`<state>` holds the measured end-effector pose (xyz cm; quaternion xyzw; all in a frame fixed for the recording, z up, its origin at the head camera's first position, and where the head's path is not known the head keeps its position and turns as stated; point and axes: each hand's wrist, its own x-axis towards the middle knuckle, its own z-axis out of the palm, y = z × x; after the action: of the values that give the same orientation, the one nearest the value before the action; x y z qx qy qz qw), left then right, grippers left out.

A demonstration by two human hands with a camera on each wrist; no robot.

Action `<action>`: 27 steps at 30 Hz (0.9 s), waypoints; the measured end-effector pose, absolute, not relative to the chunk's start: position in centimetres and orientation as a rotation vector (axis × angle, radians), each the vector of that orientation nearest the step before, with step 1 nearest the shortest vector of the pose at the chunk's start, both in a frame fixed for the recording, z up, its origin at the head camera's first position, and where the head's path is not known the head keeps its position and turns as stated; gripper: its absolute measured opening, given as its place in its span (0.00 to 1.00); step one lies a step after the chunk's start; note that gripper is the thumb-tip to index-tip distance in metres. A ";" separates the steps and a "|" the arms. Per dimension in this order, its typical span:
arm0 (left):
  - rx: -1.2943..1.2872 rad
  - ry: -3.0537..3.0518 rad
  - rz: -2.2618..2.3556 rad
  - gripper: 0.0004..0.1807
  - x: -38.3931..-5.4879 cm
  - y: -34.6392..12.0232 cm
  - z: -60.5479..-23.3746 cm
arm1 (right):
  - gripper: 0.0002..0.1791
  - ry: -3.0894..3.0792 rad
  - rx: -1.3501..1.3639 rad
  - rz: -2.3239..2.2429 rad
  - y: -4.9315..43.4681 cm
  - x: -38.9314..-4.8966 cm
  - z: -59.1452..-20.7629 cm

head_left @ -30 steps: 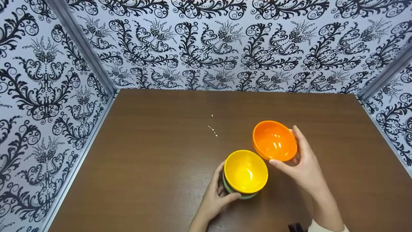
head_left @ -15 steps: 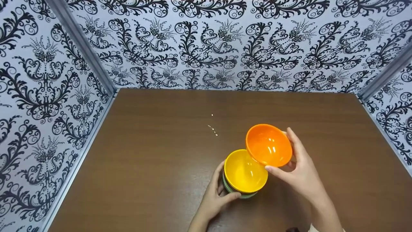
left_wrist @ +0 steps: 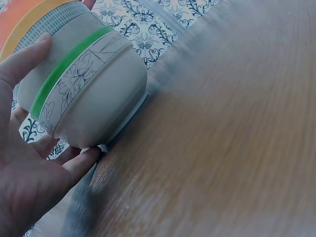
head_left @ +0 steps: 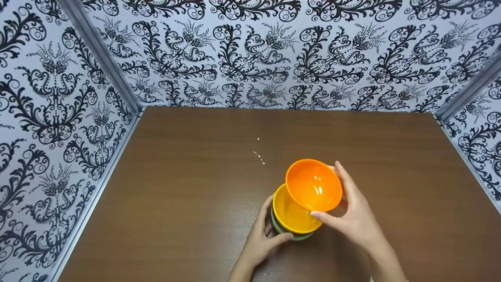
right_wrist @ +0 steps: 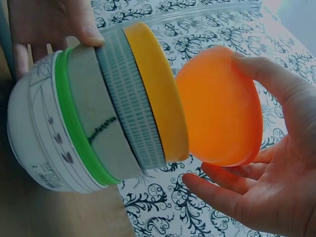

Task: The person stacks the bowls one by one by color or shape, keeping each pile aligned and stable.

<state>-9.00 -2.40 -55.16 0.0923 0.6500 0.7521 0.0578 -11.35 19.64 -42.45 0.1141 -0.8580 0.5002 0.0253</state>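
A stack of nested bowls stands on the table, with a yellow bowl [head_left: 291, 213] on top. Below it the right wrist view shows a blue-green patterned bowl [right_wrist: 131, 98], a pale bowl [right_wrist: 106, 148] with a dark sprig, and a white bowl [right_wrist: 42, 128] with a green rim at the bottom. My left hand [head_left: 260, 243] grips the stack's left side, thumb in front and fingers around the back. Tilted over the yellow bowl's right part is an orange bowl [head_left: 313, 186]; my right hand [head_left: 358, 219] holds it by its right side, thumb at the near rim.
The brown wooden table [head_left: 188, 176] meets a patterned back wall [head_left: 254, 55] and a side wall [head_left: 47, 129] on the left. Small white specks [head_left: 259, 156] lie on the tabletop behind the bowls.
My right hand has brought the orange bowl leftward and nearer to me, from beside the yellow bowl to overlapping it. My left hand and the stack have stayed in place.
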 end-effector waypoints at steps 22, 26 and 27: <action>0.289 1.953 2.298 0.52 -9.1 -2.4 -55.2 | 0.64 -2.674 0.353 1.585 18.4 -10.8 -44.1; 0.293 1.963 2.288 0.52 -9.1 -2.4 -55.2 | 0.65 -2.701 0.355 1.537 18.4 -10.6 -44.4; 0.293 1.966 2.284 0.52 -9.1 -2.4 -55.2 | 0.65 -2.707 0.356 1.520 18.4 -10.6 -44.5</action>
<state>-9.06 -2.43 -55.19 0.0968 0.6482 0.7532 0.0567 -10.59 18.35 -44.51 0.1138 -0.8662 0.4864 0.0082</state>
